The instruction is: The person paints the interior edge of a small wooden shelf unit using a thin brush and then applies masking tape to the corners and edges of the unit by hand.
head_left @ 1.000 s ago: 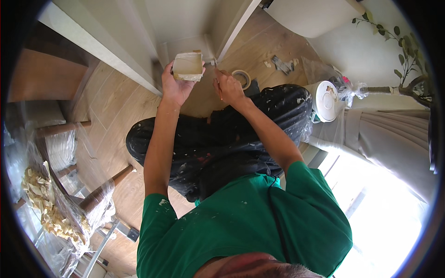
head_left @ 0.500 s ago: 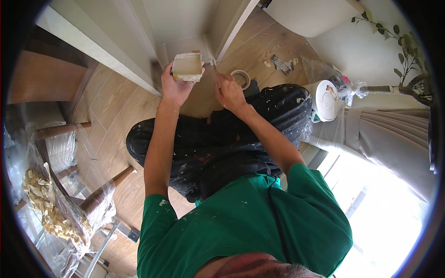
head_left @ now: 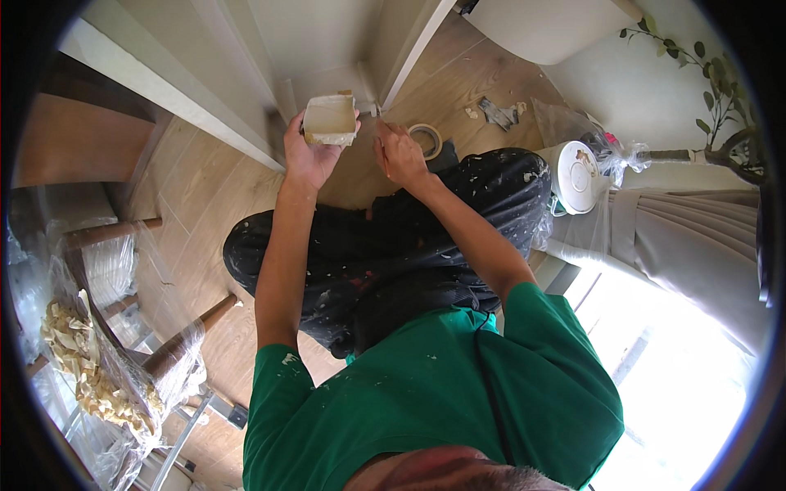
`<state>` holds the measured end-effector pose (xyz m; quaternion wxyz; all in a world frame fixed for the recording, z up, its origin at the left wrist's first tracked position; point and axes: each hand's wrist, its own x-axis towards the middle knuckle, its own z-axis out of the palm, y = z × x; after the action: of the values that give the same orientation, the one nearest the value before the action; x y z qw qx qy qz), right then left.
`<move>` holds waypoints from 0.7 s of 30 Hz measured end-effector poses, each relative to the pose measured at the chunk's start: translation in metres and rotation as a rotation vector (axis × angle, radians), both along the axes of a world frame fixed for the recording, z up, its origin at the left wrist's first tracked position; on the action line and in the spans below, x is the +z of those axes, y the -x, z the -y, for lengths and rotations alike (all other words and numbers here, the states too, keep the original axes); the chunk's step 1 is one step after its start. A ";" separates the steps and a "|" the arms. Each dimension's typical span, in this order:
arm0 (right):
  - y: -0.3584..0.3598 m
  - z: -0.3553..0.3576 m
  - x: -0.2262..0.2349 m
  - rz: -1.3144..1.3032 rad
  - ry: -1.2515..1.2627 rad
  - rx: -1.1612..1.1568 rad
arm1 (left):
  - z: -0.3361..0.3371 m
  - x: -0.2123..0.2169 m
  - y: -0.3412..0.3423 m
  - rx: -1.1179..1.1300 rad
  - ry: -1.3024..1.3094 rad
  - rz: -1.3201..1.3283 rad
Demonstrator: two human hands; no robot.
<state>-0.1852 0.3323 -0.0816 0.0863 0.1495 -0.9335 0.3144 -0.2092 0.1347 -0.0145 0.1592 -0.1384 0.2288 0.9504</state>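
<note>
Filler tub held aloft over dark trousers and wood floor

Small square cream-coloured tub point(head_left: 330, 119), smeared with pale paste, sits in the left hand point(head_left: 308, 155); that grip is closed around its lower side from beneath, with the open top facing up toward the camera. It is held in the air near the base of the white door frame point(head_left: 413, 49), above the pale wood-plank floor point(head_left: 205, 213). The right hand point(head_left: 399, 153) is just beside it, fingers curled; whether this grip pinches a small tool I cannot tell, since the fingers hide it.

The person sits with legs folded in black paint-spattered trousers point(head_left: 426, 237). The tub is supported only on the fingers, so a tilt could spill paste onto the trousers or the floor. A roll of beige tape point(head_left: 425, 141) lies on the floor just beyond the right hand, and a sweep of the wrist might knock it. The white lidded bucket point(head_left: 575, 175) stands well apart to the right.
</note>
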 end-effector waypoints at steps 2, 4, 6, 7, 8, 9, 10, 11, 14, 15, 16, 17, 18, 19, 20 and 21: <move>-0.002 -0.001 0.003 0.039 -0.012 -0.002 | 0.000 -0.002 0.000 -0.006 0.000 -0.011; -0.004 -0.003 0.009 0.083 -0.018 -0.003 | 0.001 -0.001 0.000 -0.010 0.007 -0.018; -0.011 -0.008 0.017 0.104 -0.026 0.008 | 0.001 -0.002 0.002 -0.012 -0.021 0.005; -0.015 -0.011 0.024 0.112 -0.032 0.020 | 0.003 -0.003 0.002 -0.007 -0.037 0.014; -0.021 -0.015 0.032 0.140 0.011 0.020 | 0.004 -0.005 0.002 -0.010 -0.043 0.003; -0.028 -0.019 0.051 0.168 0.051 0.025 | 0.004 -0.006 0.002 -0.008 -0.051 -0.010; -0.035 -0.023 0.069 0.198 0.089 0.031 | 0.005 -0.006 0.001 -0.005 -0.059 -0.021; -0.041 -0.027 0.085 0.207 0.152 -0.003 | 0.005 -0.006 0.000 0.003 -0.060 -0.010; -0.054 -0.042 0.130 0.240 0.327 -0.069 | 0.002 -0.008 -0.002 0.025 -0.073 0.018; -0.056 -0.047 0.141 0.248 0.382 -0.073 | 0.000 -0.010 -0.002 0.022 -0.079 0.019; -0.057 -0.050 0.153 0.256 0.441 -0.074 | -0.001 -0.013 -0.001 0.022 -0.081 0.018; -0.058 -0.051 0.167 0.300 0.493 -0.041 | -0.001 -0.018 0.000 0.023 -0.070 0.012; -0.058 -0.053 0.175 0.326 0.511 0.006 | -0.002 -0.022 0.002 0.017 -0.055 0.005; -0.057 -0.052 0.180 0.352 0.529 0.054 | -0.002 -0.027 0.002 0.011 -0.040 -0.001; -0.057 -0.049 0.183 0.389 0.529 0.073 | -0.002 -0.032 0.001 0.020 -0.030 0.006; -0.056 -0.046 0.185 0.421 0.530 0.086 | -0.004 -0.030 0.000 0.022 -0.018 0.010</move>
<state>-0.1296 0.3780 0.1036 -0.0859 0.0931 -0.8095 0.5732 -0.2095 0.1387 -0.0447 0.1509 -0.1440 0.2178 0.9534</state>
